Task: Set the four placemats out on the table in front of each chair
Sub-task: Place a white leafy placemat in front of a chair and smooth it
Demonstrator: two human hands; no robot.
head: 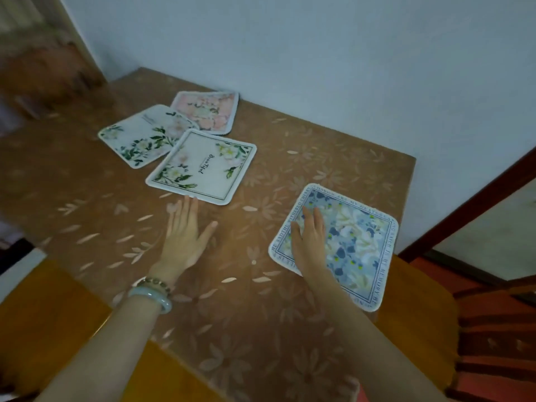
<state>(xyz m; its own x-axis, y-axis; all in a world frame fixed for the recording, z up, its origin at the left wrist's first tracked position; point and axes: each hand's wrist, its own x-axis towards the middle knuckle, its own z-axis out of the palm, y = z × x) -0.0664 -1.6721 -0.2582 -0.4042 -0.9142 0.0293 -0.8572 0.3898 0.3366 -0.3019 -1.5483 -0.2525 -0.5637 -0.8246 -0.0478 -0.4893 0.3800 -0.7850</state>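
From the head view, my right hand (309, 242) lies flat and open on the blue floral placemat (348, 245) at the lower right of the frame, pressing it to the desk (87, 181) without gripping it. This mat sits near the desk's right edge, beside a reddish wooden chair (493, 329), so I judge it placed or nearly so. My left hand (185, 230) is open and holds nothing, fingers spread just below the white green-bordered placemat (203, 166) at centre. That mat, the leafy white placemat (139, 137) and the pink placemat (207, 111) are bunched together in the upper left, overlapping at their corners. I judge three mats are left to set out.

The frame is blurred. The other chairs are hard to make out; yellow wood at lower left may be one. The desk's near edge is cut off.
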